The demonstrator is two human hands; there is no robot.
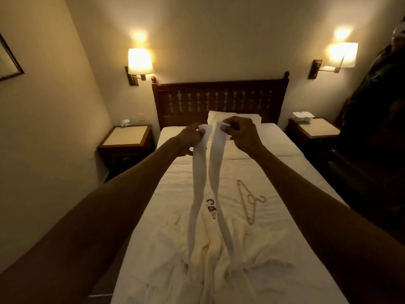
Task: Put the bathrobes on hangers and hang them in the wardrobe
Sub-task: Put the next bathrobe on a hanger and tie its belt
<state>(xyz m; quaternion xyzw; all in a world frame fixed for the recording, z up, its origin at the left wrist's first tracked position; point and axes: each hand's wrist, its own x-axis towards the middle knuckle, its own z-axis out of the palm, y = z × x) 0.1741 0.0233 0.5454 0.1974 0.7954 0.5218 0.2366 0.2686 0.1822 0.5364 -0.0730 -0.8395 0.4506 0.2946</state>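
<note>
A white bathrobe (219, 260) lies crumpled on the bed (285, 172), below a person's outstretched arms. The left hand (188, 137) and right hand (241, 132) each pinch one end of a belt (215, 163), with both strands running down into the robe. A gold hanger (249, 202) lies below the right hand. Between the strands only a dark hook (211, 205) shows. Beyond the hands, open sheet reaches the pillow (236, 116).

Bare left forearm (114, 194) and left hand (188, 139), bare right forearm (306, 189) and right hand (243, 134), short thumbnail (224, 127).
</note>
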